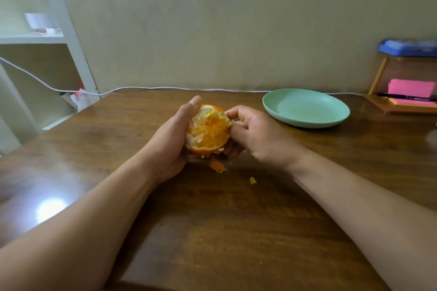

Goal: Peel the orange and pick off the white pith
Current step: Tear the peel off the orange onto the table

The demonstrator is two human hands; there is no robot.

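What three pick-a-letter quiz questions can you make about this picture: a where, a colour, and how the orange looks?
1. Where is the plate? A) on the shelf B) on the table, right of the orange C) on the floor
2. What colour is the plate? A) pink B) blue C) green
3. How is the orange? A) unpeeled B) mostly peeled, pith left C) sliced
Answers: 1 B, it sits on the wood. 2 C, pale green. 3 B, flesh and white pith show; the left hand holds it and the right hand pinches its edge.
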